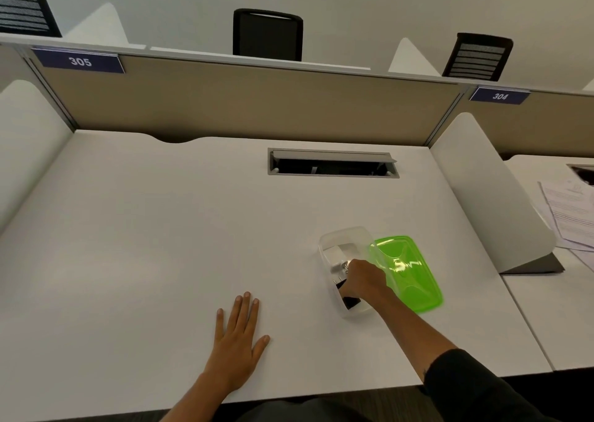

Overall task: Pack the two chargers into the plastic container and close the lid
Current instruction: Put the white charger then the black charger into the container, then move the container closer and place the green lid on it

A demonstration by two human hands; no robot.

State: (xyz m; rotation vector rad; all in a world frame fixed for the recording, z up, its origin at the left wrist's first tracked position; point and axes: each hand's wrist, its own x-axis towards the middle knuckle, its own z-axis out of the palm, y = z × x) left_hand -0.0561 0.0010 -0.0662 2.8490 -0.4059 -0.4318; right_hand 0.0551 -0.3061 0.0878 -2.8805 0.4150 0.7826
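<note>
two chargers sit inside the clear rectangular plastic container (345, 260) on the white bench (160, 228): a white block charger (337, 254) just beyond the right hand (363, 281), and a black charger (350, 302) under its fingers (345, 291), which curl down into the container around it; i cannot tell how firmly they grip. touching the container's far side from those fingers lies the translucent green lid (411, 277), off. the left hand (236, 344) rests flat on the bench, fingers spread, well apart from the container.
</note>
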